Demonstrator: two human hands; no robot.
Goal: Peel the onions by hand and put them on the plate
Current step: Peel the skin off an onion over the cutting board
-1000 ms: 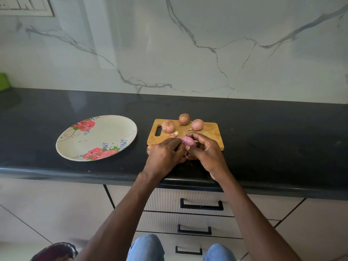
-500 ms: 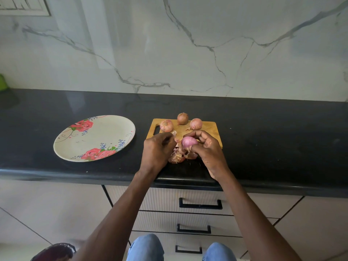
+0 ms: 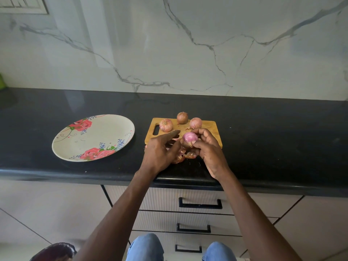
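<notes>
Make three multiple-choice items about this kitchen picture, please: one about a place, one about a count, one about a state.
1. Where does the flowered plate lie?
A. on the cutting board
B. on the dark counter, left of the cutting board
C. in a drawer

2. How many unpeeled onions rest at the far edge of the cutting board?
A. one
B. three
C. five

3. What is the state of the onion in the right hand?
A. peeled, purple and shiny
B. in full brown skin
C. cut in halves

Key:
1 B: the plate sits on the counter beside the board.
2 B: the three unpeeled onions stand in a row there.
3 A: the peeled onion shows smooth purple flesh, with loose skins below; the left hand is open beside it.
</notes>
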